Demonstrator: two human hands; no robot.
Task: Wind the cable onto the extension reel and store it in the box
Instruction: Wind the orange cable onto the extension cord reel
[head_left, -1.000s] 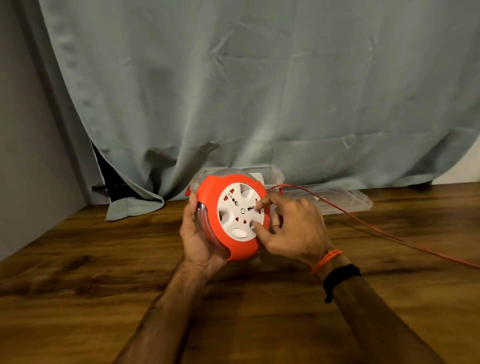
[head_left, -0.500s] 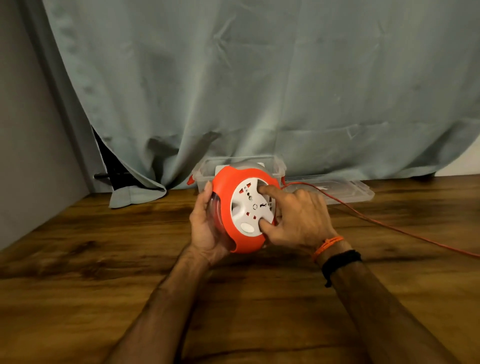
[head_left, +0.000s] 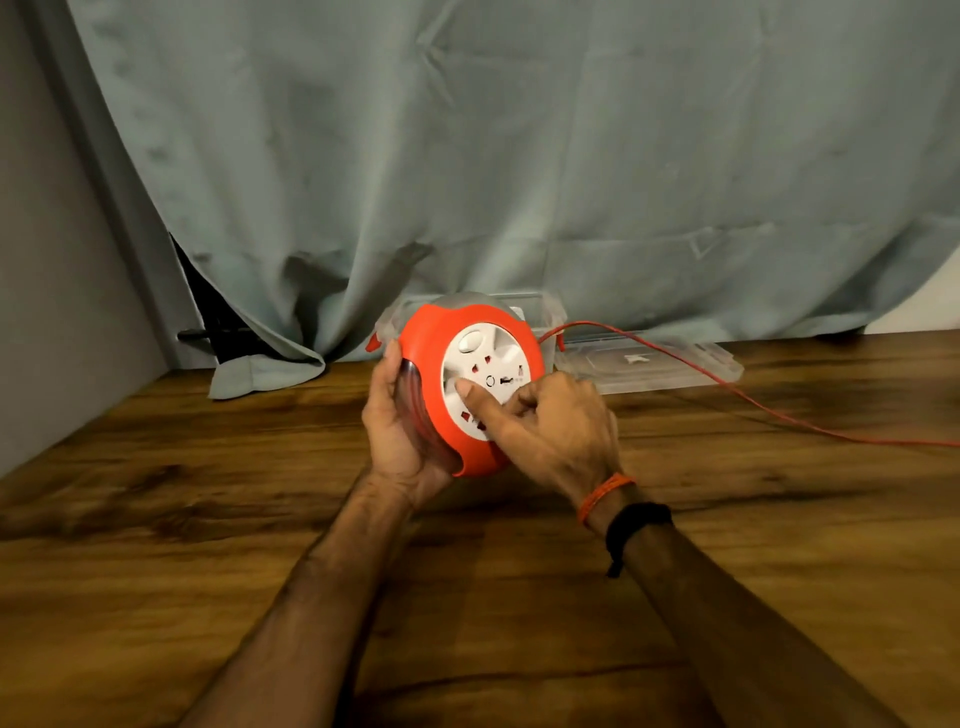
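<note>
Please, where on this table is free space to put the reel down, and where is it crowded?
Free: the bare wood on the table's left, between the left hand and the wall, and the near strip around the forearms. Crowded: the back behind the reel, where the box and lid lie, and the right, where the cable crosses.

1. Extension reel: smooth orange plastic shell with a slight sheen; a matt white plastic socket face is set in it.
2. Cable: thin, sheathed in smooth red plastic.
3. Box and lid: clear, glossy plastic.
4. Bench: dark wood grain, smooth, faintly glossy.
5. Curtain: grey-green cloth, matt, creased.
6. Wristbands: orange thread; black cord.
</note>
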